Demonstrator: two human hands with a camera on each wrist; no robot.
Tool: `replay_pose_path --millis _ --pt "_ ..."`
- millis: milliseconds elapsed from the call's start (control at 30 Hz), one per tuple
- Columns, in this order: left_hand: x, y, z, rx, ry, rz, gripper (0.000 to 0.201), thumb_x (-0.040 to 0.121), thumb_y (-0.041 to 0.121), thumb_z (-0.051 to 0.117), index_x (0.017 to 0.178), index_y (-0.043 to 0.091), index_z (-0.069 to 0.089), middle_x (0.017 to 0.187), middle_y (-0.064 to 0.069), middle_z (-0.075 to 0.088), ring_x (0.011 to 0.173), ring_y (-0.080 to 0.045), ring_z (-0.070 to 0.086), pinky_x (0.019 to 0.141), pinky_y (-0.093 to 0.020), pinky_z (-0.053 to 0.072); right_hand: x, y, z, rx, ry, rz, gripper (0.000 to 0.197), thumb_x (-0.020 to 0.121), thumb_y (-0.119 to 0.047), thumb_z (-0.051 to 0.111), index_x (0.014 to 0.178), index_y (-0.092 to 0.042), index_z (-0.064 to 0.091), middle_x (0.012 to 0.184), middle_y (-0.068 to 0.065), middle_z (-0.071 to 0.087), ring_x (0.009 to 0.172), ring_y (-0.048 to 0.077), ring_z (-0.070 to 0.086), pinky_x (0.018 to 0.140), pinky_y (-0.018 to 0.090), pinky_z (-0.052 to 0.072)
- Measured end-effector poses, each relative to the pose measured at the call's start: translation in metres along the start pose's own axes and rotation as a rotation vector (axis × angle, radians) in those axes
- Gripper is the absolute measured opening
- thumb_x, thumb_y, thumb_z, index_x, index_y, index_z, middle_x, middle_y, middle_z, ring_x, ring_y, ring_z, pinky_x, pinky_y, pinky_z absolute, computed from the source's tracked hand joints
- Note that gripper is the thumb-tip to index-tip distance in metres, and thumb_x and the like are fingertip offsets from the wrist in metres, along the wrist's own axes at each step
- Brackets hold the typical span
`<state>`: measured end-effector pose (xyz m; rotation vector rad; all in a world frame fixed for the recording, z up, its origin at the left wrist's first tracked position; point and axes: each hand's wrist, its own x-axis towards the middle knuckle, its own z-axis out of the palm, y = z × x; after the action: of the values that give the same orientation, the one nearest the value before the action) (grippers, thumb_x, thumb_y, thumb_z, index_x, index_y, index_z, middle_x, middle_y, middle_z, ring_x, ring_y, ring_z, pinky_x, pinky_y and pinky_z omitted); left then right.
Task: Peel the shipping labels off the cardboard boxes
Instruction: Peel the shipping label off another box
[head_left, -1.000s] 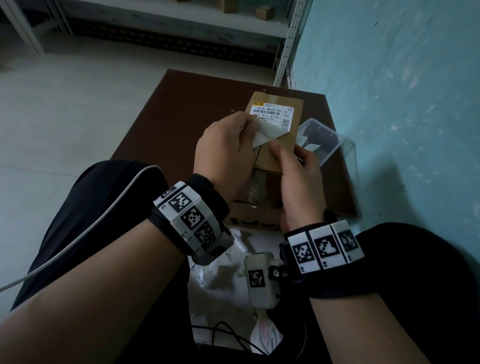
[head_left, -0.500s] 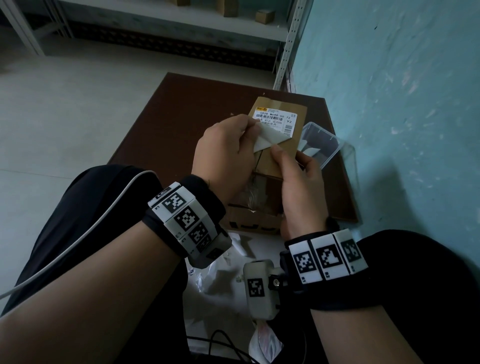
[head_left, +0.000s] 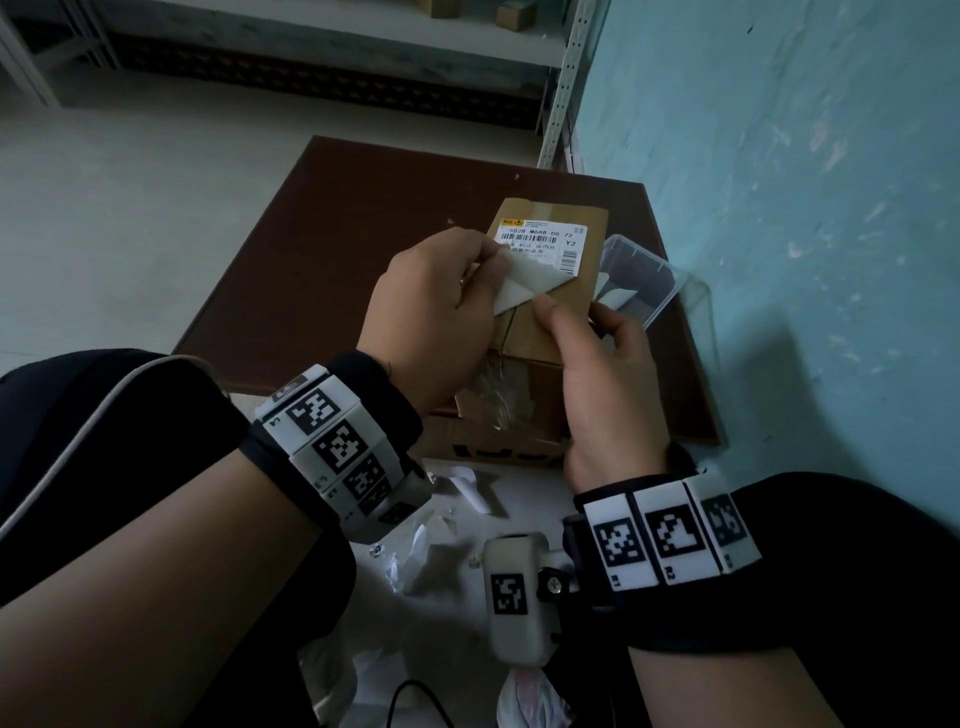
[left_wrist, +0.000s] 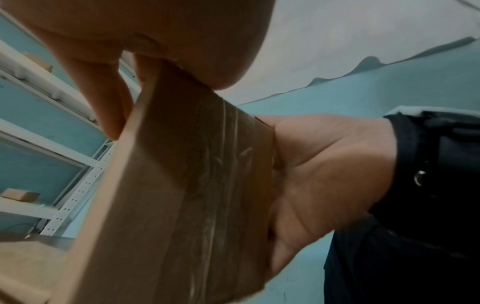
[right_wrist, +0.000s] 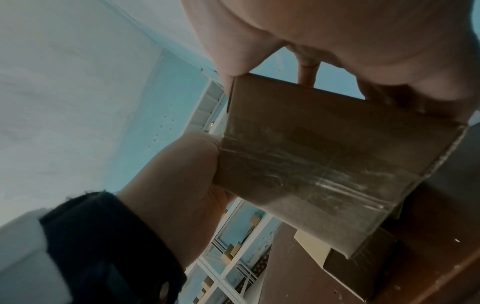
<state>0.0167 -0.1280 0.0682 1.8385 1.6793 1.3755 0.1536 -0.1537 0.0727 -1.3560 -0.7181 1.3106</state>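
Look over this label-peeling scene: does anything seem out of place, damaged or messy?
Yes. Torn white paper scraps litter the floor below the cardboard box. The shipping label is half lifted, its white underside folded back where the left hand pinches it. The right hand grips the box.

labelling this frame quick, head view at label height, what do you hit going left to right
left hand → peeled white flap of the shipping label → bare brown face of the cardboard box → clear plastic container → blue wall

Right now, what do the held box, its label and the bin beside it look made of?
Box: brown corrugated cardboard, matte, with glossy clear tape. Label: thin white printed paper; its peeled flap curls. Bin: clear, likely rigid plastic; see-through walls.
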Motion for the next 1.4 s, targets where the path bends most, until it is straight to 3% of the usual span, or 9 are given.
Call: replay_pose_path --millis 133,333,500,700,967,1133,1400 --pt "-0.012 -0.009 0.004 -0.016 0.065 -0.004 0.024 0.102 0.028 0.053 0.104 0.014 0.072 0.099 0.005 0.071 0.091 -0.011 0.066 0.073 -0.043 0.057 -0.002 0.004 0.001 -0.050 -0.015 0.000 0.057 0.088 -0.030 0.088 0.137 -0.027 0.059 0.125 0.005 0.073 0.106 0.021 0.077 0.089 0.045 0.067" --pt "-0.019 -0.012 0.008 -0.029 0.115 -0.015 0.022 0.102 0.025 0.055 0.104 0.012 0.073 0.099 0.003 0.072 0.090 -0.014 0.067 0.072 -0.045 0.056 -0.004 0.003 0.000 -0.044 -0.022 0.016 0.052 0.091 -0.026 0.085 0.135 -0.027 0.058 0.119 -0.001 0.073 0.099 0.013 0.076 0.076 0.028 0.066" --pt "-0.022 -0.011 0.011 -0.015 0.122 -0.023 0.019 0.103 0.022 0.056 0.103 0.014 0.073 0.096 0.007 0.072 0.085 -0.010 0.066 0.069 -0.042 0.056 -0.002 0.003 0.000 -0.043 -0.001 0.038 0.052 0.089 -0.027 0.086 0.134 -0.027 0.060 0.119 -0.002 0.072 0.099 0.011 0.074 0.071 0.025 0.062" --pt "-0.024 -0.016 0.002 0.000 0.118 -0.027 0.025 0.103 0.027 0.052 0.104 0.012 0.072 0.094 0.004 0.070 0.082 -0.014 0.065 0.066 -0.045 0.055 0.000 0.009 0.008 -0.040 -0.025 0.051 0.052 0.086 -0.026 0.088 0.132 -0.027 0.062 0.121 -0.001 0.074 0.107 0.016 0.075 0.095 0.043 0.065" --pt "-0.028 -0.020 -0.010 0.011 0.146 -0.008 0.026 0.104 0.026 0.052 0.107 0.010 0.072 0.100 0.002 0.071 0.086 -0.014 0.065 0.067 -0.044 0.054 0.000 0.020 0.015 -0.010 -0.048 0.032 0.059 0.073 -0.032 0.090 0.127 -0.027 0.066 0.119 0.003 0.078 0.106 0.022 0.078 0.095 0.049 0.065" --pt "-0.030 -0.021 -0.007 0.001 0.155 -0.018 0.025 0.104 0.025 0.053 0.106 0.010 0.072 0.095 0.003 0.070 0.083 -0.013 0.064 0.066 -0.040 0.053 0.000 0.020 0.013 -0.008 -0.052 0.060 0.046 0.084 -0.022 0.089 0.124 -0.027 0.065 0.117 0.004 0.079 0.106 0.022 0.078 0.094 0.050 0.065" --pt "-0.031 -0.024 -0.004 -0.020 0.144 -0.036 0.024 0.104 0.025 0.054 0.108 0.011 0.073 0.096 0.003 0.072 0.085 -0.012 0.065 0.069 -0.041 0.054 -0.001 0.020 0.013 -0.012 -0.034 0.065 0.047 0.085 -0.021 0.088 0.125 -0.026 0.064 0.116 0.003 0.079 0.104 0.022 0.078 0.095 0.051 0.065"
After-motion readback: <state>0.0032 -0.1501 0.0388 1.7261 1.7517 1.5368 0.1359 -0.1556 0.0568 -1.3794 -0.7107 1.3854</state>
